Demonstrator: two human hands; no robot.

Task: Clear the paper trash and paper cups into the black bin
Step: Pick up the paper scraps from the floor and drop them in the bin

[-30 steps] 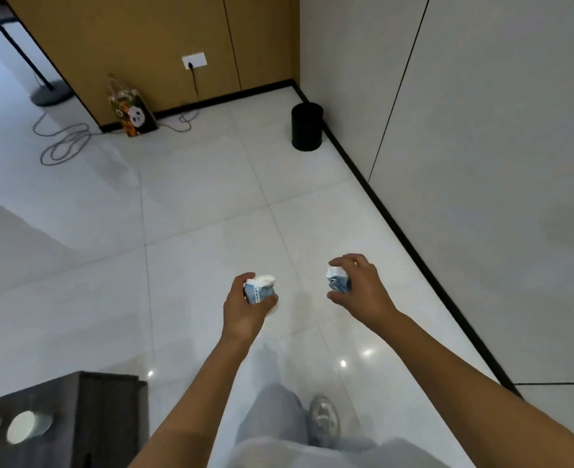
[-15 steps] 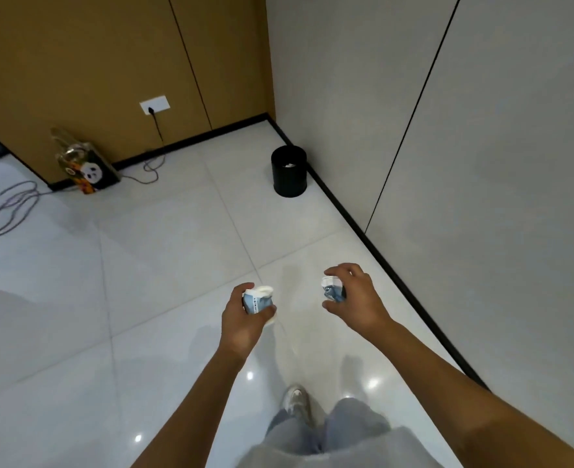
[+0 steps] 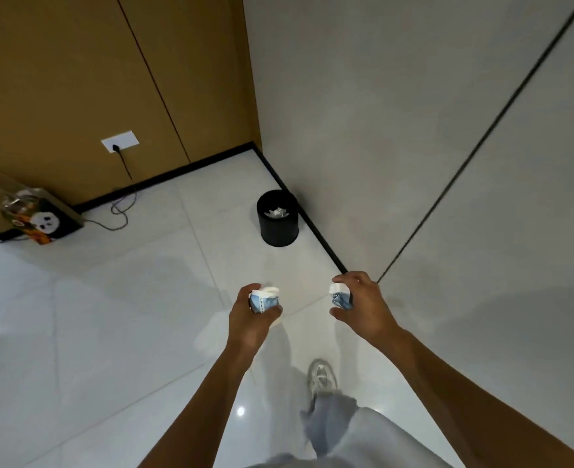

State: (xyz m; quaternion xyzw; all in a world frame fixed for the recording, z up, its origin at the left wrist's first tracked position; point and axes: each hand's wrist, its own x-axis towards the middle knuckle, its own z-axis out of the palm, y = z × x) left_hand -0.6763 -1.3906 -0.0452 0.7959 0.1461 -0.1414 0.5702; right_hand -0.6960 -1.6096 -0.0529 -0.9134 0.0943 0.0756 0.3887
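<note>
Now the black bin (image 3: 279,221) looms larger and closer than a moment ago, standing on the floor by the wall corner with crumpled paper inside. My left hand (image 3: 249,323) curls around a blue-and-white paper cup (image 3: 264,299); my right hand (image 3: 363,307) pinches a crushed paper cup (image 3: 340,296), both held well short of the bin.

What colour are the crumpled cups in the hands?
Blue with white rims, both the left hand's cup and the right hand's cup; the head view shows it.
</note>
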